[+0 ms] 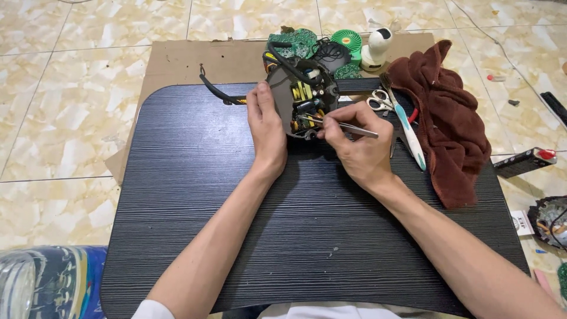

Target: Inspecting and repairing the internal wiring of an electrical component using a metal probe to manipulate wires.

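A round dark electronic unit [301, 97] with an exposed circuit board, yellow parts and black cables stands tilted at the far side of the black ribbed table [236, 201]. My left hand [266, 127] grips its left edge and steadies it. My right hand [354, 142] pinches thin metal tweezers [345, 126], whose tips touch the lower part of the board.
Scissors [381, 99], a white and teal toothbrush [410, 133] and a brown cloth [443, 112] lie at the right. Green circuit boards [295, 41], a small green fan [347, 40] and a white camera [376, 48] sit on cardboard behind. A black cable [215, 91] lies to the left.
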